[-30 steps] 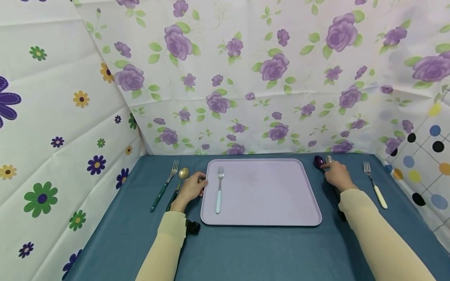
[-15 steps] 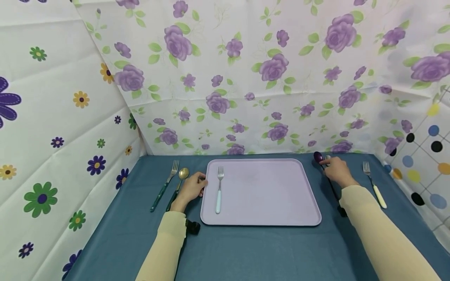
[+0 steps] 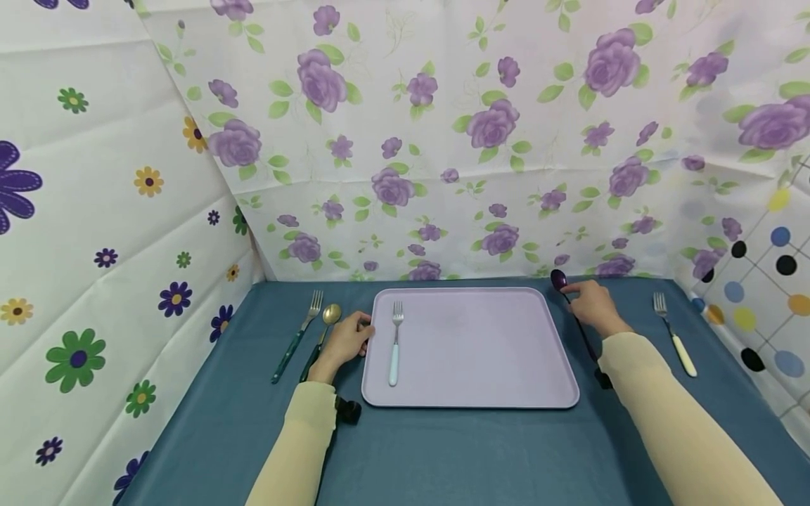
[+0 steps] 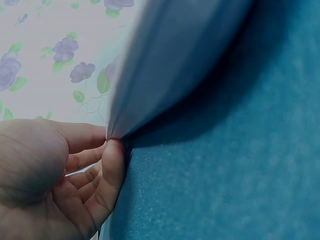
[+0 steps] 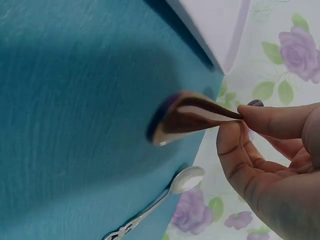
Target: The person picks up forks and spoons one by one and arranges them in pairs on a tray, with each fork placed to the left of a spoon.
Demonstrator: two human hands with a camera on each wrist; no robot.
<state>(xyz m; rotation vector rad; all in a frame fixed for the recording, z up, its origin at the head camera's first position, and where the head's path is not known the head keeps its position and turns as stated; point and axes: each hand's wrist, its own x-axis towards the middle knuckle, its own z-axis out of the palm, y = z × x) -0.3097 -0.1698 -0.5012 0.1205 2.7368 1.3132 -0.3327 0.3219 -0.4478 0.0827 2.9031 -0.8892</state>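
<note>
Screened-off corner for tabletop handwork, kind of room unclear, teal cloth (image 3: 481, 457) spread flat, rose-print sheet (image 3: 443, 147) hung behind, daisy-print sheet (image 3: 120, 281) at left, dotted sheet (image 3: 768, 309) at right

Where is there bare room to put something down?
Bare: the tray, right of the blue fork; the cloth before the tray, between the sleeves. Crowded: left of the tray (left hand, gold spoon, green fork) and right of it (right hand, purple spoon, silver spoon).
</note>
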